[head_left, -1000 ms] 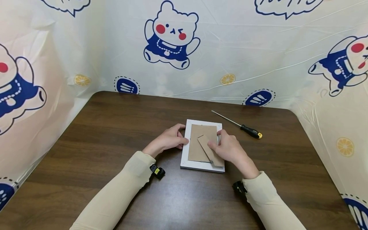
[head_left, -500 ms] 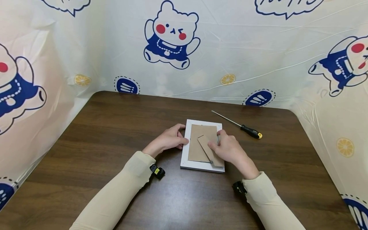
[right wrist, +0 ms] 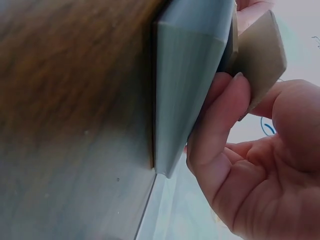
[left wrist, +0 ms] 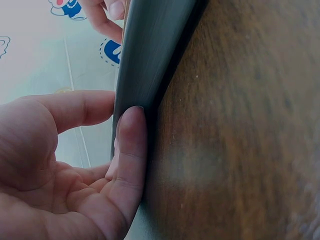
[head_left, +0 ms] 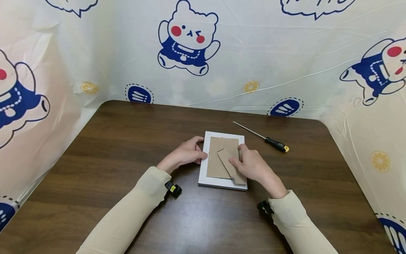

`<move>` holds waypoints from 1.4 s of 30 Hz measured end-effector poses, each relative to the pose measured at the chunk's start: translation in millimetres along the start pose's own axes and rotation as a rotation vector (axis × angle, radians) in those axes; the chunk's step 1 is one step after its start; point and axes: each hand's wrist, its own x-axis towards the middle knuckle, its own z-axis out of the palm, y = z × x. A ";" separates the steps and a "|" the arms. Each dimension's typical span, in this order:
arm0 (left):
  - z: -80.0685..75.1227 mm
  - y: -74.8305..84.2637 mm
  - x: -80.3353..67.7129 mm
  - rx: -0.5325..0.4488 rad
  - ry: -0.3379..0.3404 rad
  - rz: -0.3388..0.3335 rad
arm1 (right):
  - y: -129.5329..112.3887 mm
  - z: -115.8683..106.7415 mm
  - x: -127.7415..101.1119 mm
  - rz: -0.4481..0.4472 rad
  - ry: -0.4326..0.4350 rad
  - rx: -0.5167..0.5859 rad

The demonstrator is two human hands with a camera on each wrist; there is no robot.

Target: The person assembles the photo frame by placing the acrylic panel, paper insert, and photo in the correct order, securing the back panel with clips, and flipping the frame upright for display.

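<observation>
A white picture frame (head_left: 222, 182) lies face down on the table, its brown backing board (head_left: 216, 162) showing. Slanted over the board is a narrow brown easel stand (head_left: 229, 164), whose lower end reaches the frame's bottom right corner. My left hand (head_left: 188, 152) holds the frame's left edge; in the left wrist view the fingers (left wrist: 131, 150) lie along its side. With the thumb on top and fingers behind, my right hand (head_left: 253, 164) pinches the stand. From the right wrist view, the stand (right wrist: 262, 57) is tilted up off the frame.
A screwdriver (head_left: 276, 144) with a black and yellow handle lies to the right behind the frame. Dark wooden table (head_left: 133, 130) surrounds it all. A patterned curtain (head_left: 247, 46) closes off the back and both sides.
Hands, frame and stand hold almost the same places. The right hand's index finger has shifted very slightly at the frame's right side, and the head view has drifted a little.
</observation>
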 end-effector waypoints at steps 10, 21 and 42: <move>-0.4 -0.6 0.5 -0.002 0.001 0.001 | 3.8 1.9 -2.0 -0.059 0.022 0.009; -1.9 -1.1 -1.5 0.010 0.005 -0.006 | -0.9 4.1 2.9 -0.076 -0.008 -0.057; -2.2 0.0 0.9 -0.001 -0.014 0.002 | 1.6 2.1 3.1 0.015 -0.002 0.017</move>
